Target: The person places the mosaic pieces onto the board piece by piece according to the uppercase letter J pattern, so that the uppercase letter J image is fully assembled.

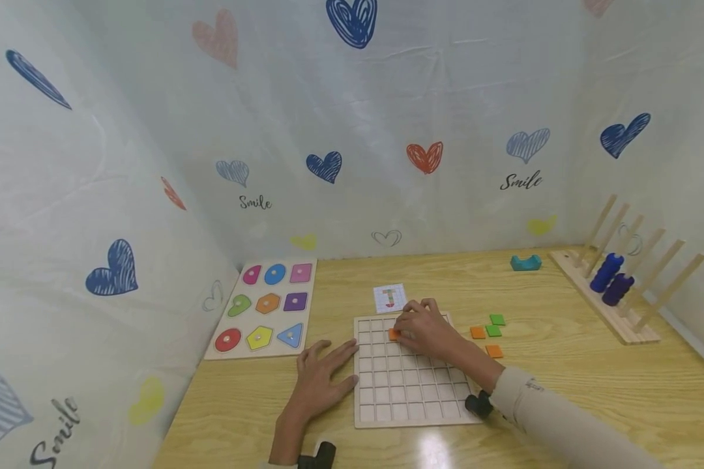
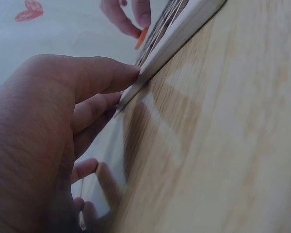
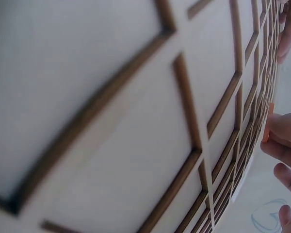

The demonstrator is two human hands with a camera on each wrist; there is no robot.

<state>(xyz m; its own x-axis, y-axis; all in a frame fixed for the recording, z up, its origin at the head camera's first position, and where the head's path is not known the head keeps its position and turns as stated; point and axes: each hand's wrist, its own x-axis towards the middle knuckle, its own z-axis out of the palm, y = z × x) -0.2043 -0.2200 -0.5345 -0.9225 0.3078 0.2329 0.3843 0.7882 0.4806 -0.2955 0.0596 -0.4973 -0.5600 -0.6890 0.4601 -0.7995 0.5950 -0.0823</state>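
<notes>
So the right hand is coming in over the grid board from the right, fingers bending down and pinching an orange tile near the board's far edge. Left hand is spreading its fingers pretty wide, thumb and index fingertip touching the board's left edge. Both wrist cams are catching the tile edge-on, its long thin side running roughly along the board's surface; can't tell if it's touching. Board's lying flat, a pattern card sitting just past its far edge. Tabletop is stretching rightward toward the peg rack, loose tiles lying just beside the board.
</notes>
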